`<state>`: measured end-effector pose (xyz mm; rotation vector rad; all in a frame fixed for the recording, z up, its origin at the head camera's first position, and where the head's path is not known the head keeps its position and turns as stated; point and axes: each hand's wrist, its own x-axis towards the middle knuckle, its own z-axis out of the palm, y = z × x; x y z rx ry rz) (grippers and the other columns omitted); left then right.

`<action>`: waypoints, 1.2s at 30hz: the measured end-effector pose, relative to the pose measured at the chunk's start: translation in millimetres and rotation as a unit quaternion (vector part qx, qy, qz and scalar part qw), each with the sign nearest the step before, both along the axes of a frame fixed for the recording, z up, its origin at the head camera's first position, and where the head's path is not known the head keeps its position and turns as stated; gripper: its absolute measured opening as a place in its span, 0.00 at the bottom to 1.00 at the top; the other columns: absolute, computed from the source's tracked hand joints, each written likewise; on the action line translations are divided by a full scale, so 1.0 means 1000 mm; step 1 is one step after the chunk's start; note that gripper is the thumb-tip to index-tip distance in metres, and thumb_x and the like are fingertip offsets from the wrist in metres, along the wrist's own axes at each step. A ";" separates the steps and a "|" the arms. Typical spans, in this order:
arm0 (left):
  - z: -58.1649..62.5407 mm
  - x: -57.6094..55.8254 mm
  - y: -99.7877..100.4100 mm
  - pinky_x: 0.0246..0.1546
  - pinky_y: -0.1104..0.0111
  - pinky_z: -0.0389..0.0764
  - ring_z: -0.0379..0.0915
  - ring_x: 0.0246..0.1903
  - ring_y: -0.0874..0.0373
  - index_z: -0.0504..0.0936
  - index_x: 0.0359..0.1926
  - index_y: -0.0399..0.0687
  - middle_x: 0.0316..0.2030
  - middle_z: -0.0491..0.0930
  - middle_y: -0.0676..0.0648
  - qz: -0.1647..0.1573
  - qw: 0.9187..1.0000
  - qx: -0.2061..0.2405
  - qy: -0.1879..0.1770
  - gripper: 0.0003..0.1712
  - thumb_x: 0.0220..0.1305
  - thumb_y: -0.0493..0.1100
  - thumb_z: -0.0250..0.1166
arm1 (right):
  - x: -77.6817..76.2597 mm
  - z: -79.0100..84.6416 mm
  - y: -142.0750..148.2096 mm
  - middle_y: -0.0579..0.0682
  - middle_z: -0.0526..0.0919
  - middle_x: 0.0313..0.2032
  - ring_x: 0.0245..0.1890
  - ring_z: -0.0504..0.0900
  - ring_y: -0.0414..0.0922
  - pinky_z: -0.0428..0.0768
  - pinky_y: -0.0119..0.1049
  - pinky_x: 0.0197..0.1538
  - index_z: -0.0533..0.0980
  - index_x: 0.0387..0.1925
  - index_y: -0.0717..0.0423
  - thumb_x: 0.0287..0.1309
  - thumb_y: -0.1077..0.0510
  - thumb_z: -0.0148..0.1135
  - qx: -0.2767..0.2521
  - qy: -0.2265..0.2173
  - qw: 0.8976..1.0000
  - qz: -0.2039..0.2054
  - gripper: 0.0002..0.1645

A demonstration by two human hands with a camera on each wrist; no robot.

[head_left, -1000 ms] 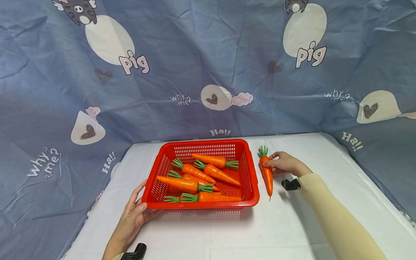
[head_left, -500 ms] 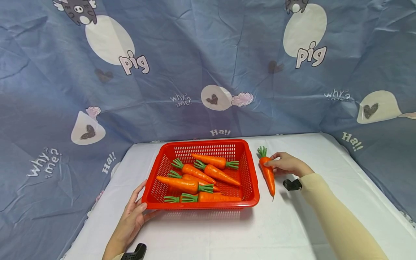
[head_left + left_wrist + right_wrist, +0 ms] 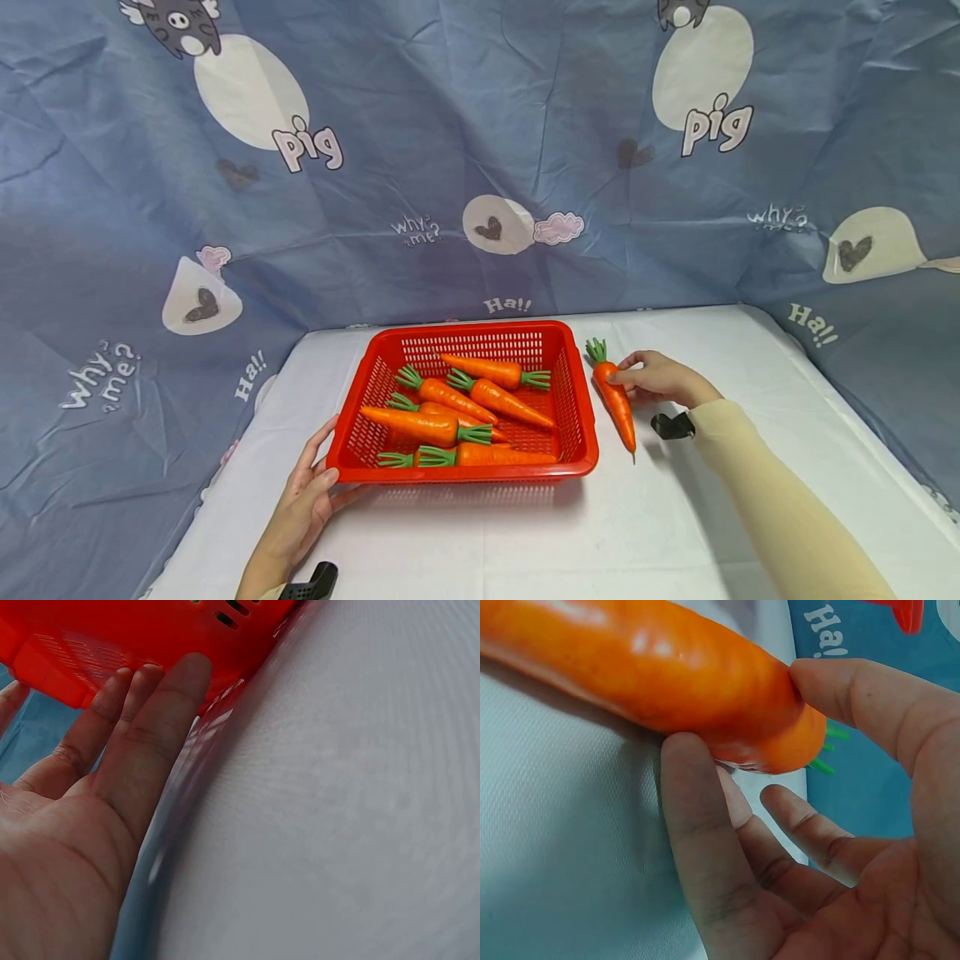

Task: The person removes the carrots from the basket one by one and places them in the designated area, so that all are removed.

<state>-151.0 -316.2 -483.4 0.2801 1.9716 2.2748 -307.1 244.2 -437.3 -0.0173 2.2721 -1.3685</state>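
Note:
My left hand (image 3: 296,504) is at the front left corner of a red plastic basket (image 3: 465,475). Its thumb touches the rim, and nearly straight fingers (image 3: 142,750) rest against the basket's outer side in the left wrist view. Inside the basket lie several orange carrots (image 3: 502,402) with green tops. To the right of the basket, my right hand (image 3: 660,379) pinches another carrot (image 3: 618,408) near its thick end. The right wrist view shows the thumb and a finger on opposite sides of this carrot (image 3: 705,671). It lies slanted close over the tabletop, green top toward the back.
A white cloth (image 3: 480,558) covers the tabletop. Behind it and at both sides hangs a blue printed curtain (image 3: 480,158) that reaches the table's back edge. The basket's right rim stands close to the held carrot's left side.
The carrot in my right hand has turned: its green top has swung left toward the basket and its tip a little right. My left hand and the basket have stayed in place.

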 end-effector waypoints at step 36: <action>0.001 -0.001 0.001 0.57 0.60 0.88 0.84 0.61 0.61 0.48 0.87 0.65 0.68 0.77 0.61 0.018 1.000 -0.013 -0.012 0.40 0.82 0.41 0.50 | 0.004 0.043 0.002 0.52 0.83 0.40 0.38 0.85 0.39 0.89 0.35 0.47 0.62 0.71 0.69 0.73 0.47 0.65 0.019 0.044 0.999 0.012 0.40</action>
